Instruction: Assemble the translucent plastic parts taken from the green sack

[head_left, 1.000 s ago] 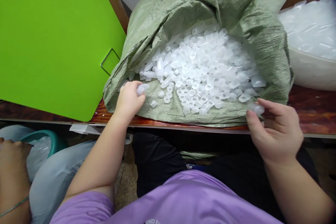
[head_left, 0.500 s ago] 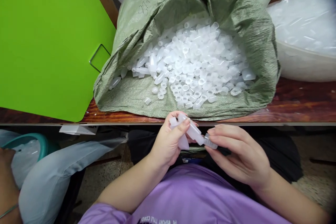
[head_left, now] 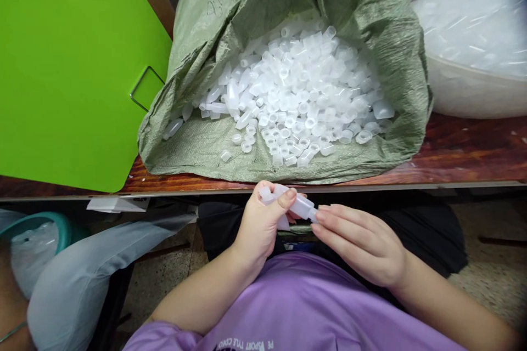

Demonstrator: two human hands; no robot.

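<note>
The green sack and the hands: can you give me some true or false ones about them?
1. The green woven sack lies open on the wooden table. True.
2. The sack is full of red balls. False: it holds small translucent white plastic pieces.
3. The left hand grips small white plastic bottles. True.
4. The right hand is deep inside the sack. False: it is below the table edge, fingertips at the end of the bottle the left hand holds.
5. The board beside the sack is bright green. True.
</note>
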